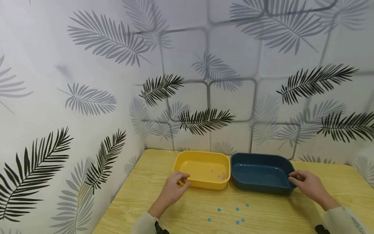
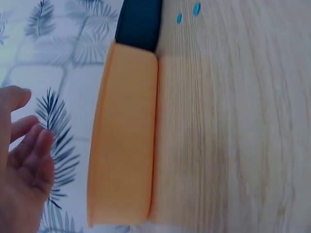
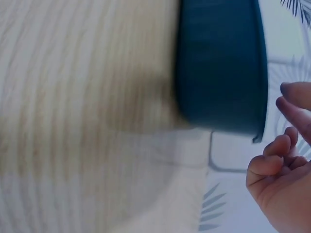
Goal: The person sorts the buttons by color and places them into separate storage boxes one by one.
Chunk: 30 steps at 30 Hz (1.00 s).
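My left hand [image 1: 173,189] is over the front left corner of a yellow plastic tray [image 1: 204,185]. In the left wrist view its fingers curl loosely, with a gap between them and the tray wall. A few tiny pink pieces [image 1: 223,175] lie in the tray's right part. At the right end of a dark blue tray [image 1: 260,187] is my right hand [image 1: 311,185], thumb and fingers loosely bent around nothing. The right wrist view has its fingertips close to the rim, apparently not touching it. Several small blue discs [image 1: 237,209] are scattered on the table before the trays.
Both trays stand side by side on a light wood-grain table [image 1: 146,175]. Close behind them rises a pale wall [image 1: 193,97] with a leaf pattern, and another patterned wall [image 1: 46,113] borders the left side.
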Tool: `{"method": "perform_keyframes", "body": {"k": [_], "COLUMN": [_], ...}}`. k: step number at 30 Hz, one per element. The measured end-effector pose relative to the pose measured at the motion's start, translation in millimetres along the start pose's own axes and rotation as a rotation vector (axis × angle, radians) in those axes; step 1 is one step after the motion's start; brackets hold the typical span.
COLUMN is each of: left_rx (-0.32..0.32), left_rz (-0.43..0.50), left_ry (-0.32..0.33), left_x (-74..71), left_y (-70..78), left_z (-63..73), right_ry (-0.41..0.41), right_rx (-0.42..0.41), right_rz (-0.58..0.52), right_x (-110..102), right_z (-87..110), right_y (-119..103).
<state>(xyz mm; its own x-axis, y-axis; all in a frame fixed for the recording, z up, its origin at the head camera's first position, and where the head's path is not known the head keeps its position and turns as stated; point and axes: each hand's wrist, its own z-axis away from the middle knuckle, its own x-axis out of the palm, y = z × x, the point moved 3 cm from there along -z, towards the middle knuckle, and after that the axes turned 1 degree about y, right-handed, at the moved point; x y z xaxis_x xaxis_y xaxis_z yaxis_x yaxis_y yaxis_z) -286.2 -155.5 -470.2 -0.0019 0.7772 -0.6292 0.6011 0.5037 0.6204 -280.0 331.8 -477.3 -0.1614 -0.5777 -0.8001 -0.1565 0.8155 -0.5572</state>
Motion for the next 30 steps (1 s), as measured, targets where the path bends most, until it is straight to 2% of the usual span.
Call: {"method": "perform_keyframes", "body": {"k": [3, 7, 9, 12, 18, 23, 30], "left_rx": [-0.025, -0.055, -0.055, -0.046, -0.040, -0.078, 0.052], "left_rz": [0.083, 0.159, 0.182, 0.203, 0.200, 0.178, 0.010], "left_ry": [-0.187, -0.453, -0.548, -0.640, -0.742, -0.765, -0.714], "left_x": [9.4, 29.9, 41.2, 55.9, 72.7, 79.0, 86.1], "left_y": [10.1, 15.7, 17.2, 18.6, 16.0, 12.3, 13.8], "left_z": [1.9, 4.7, 6.9, 10.8, 16.9, 18.5, 17.6], "right_ry": [0.005, -0.007, -0.012, -0.021, -0.086, -0.081, -0.064], "right_rx": [0.006, 0.032, 0.052, 0.071, 0.159, 0.183, 0.159], "right_rz": [-0.005, -0.041, -0.058, -0.087, -0.204, -0.270, -0.248], "right_x": [1.4, 2.7, 3.5, 5.2, 11.9, 14.5, 14.8], "right_z": [0.6, 0.4, 0.3, 0.8, 3.3, 4.2, 3.9], "right_y": [7.9, 17.2, 22.0, 28.2, 36.5, 37.5, 37.8]}}
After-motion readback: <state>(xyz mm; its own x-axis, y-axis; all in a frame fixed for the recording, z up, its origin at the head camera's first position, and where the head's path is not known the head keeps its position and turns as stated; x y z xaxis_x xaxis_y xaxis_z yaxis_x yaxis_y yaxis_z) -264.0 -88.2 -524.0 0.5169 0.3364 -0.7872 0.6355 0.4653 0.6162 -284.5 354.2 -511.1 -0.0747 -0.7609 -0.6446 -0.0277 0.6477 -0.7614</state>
